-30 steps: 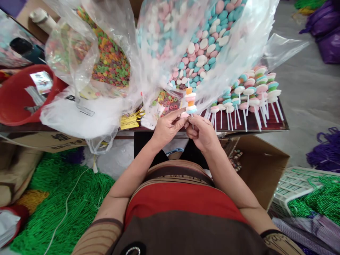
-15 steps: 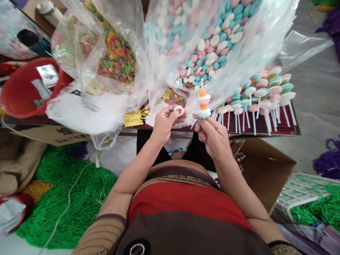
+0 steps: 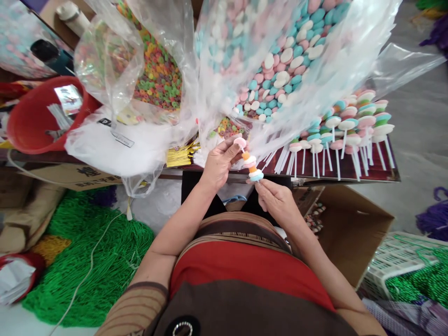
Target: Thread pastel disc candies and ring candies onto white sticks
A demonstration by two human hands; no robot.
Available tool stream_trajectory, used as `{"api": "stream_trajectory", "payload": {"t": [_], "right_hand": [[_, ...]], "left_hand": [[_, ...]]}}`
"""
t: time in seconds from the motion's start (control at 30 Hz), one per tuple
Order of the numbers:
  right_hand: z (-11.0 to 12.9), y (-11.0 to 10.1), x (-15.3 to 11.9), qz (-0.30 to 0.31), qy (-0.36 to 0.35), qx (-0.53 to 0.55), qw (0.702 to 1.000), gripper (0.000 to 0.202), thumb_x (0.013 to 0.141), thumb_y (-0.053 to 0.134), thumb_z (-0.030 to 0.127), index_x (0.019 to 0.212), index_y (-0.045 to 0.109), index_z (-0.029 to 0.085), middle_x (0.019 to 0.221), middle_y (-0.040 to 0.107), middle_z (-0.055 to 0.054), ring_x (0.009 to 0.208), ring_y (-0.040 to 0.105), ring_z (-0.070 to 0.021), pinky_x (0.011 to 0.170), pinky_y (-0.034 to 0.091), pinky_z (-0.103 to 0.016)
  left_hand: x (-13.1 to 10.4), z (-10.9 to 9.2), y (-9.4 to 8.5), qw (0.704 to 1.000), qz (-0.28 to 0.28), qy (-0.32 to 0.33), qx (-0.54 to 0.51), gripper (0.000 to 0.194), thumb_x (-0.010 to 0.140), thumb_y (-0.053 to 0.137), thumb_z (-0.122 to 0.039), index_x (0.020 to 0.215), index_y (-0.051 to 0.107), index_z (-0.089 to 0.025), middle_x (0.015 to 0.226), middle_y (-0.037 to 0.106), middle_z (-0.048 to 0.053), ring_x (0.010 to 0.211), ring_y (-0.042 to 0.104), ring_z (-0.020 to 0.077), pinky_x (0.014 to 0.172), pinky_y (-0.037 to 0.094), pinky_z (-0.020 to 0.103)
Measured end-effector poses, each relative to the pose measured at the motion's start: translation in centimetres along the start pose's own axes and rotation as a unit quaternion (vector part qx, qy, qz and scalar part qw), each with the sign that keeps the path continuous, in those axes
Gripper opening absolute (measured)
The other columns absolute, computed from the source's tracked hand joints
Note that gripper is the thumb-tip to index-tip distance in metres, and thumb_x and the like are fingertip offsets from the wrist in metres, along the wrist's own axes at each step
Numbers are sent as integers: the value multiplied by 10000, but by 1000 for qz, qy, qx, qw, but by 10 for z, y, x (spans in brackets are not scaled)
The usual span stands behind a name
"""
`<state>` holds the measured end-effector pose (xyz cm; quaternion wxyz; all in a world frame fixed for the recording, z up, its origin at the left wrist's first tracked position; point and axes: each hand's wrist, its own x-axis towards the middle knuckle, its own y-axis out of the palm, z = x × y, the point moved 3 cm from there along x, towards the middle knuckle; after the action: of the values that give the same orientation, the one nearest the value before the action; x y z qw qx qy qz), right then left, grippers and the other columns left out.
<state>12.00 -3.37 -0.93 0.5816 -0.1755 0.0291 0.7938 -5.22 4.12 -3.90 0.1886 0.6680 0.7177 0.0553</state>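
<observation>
Between the thumb and fingers of my left hand [image 3: 221,162] is a round pink marshmallow candy [image 3: 240,142], at the tip of a white stick. My right hand [image 3: 278,198] pinches the lower end of that candy skewer [image 3: 250,163]. Orange, white, pink and blue pieces are stacked along it, and it leans up to the left. Whether the stick has gone into the pink piece is hard to make out. Finished-looking candy skewers [image 3: 350,123] lie in a pile at the right end of the table, white sticks toward me.
A large clear bag of pink, white and blue candies [image 3: 280,79] stands behind my hands, with a bag of ring candies [image 3: 159,70] to its left. Gold twist ties [image 3: 180,156] and a red basin [image 3: 31,116] are further left. An open cardboard box [image 3: 350,228] sits below right.
My right hand has tilted the skewer leftward and brought its tip to the pink candy in my left hand. The whole view has shifted slightly.
</observation>
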Motion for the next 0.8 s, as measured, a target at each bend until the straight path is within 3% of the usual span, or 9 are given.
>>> {"api": "stream_trajectory", "payload": {"t": [0.1, 0.23, 0.33, 0.43, 0.6, 0.7, 0.8], "right_hand": [[1, -5, -2, 9, 15, 6, 1000, 467, 956, 525, 492, 1048, 789, 118, 521, 401, 69, 472, 353, -99, 507, 279, -271], [3, -15, -6, 30, 45, 41, 998, 433, 907, 605, 537, 926, 777, 141, 560, 310, 75, 483, 271, -85, 483, 194, -272], [6, -17, -8, 40, 73, 82, 993, 423, 880, 644, 548, 897, 768, 144, 552, 277, 83, 474, 235, -77, 475, 147, -274], [9, -13, -10, 31, 92, 135, 986, 438, 863, 653, 533, 987, 781, 133, 516, 296, 96, 442, 230, -74, 462, 135, -271], [9, 3, -4, 38, 90, 193, 976, 475, 871, 621, 557, 1013, 778, 132, 491, 296, 108, 427, 217, -78, 455, 144, -263], [2, 9, 6, 8, 57, 172, 983, 418, 898, 556, 563, 882, 713, 176, 510, 287, 99, 446, 251, -88, 470, 185, -261], [-6, 13, 15, -71, 2, 90, 993, 376, 897, 548, 539, 679, 514, 233, 537, 337, 64, 511, 313, -102, 500, 238, -266]], "left_hand": [[-2, -3, -6, 986, -13, 90, 139, 496, 868, 788, -594, 1209, 780, -233, 1060, 835, 27, 962, 793, 166, 926, 629, 308], [-7, -13, -11, 899, -15, 270, 345, 407, 948, 702, -577, 1141, 816, -237, 1143, 837, 61, 1050, 788, 187, 1003, 618, 327], [-9, -14, -9, 850, -4, 337, 405, 425, 1003, 608, -583, 1108, 819, -230, 1111, 843, 66, 1014, 800, 176, 1002, 620, 323], [-12, -12, -5, 840, -11, 360, 406, 435, 1024, 577, -566, 1120, 814, -214, 1092, 846, 75, 998, 803, 166, 976, 622, 298], [-16, -10, -3, 872, -33, 303, 382, 472, 1035, 548, -580, 1115, 816, -200, 1098, 843, 84, 1006, 795, 180, 935, 624, 292], [-15, -10, -6, 885, -53, 252, 387, 492, 1018, 566, -597, 1169, 802, -192, 1072, 841, 84, 961, 790, 196, 908, 627, 315], [-13, -13, -6, 877, -65, 270, 393, 505, 1013, 563, -608, 1148, 801, -184, 1090, 839, 93, 984, 789, 201, 937, 620, 328]]}}
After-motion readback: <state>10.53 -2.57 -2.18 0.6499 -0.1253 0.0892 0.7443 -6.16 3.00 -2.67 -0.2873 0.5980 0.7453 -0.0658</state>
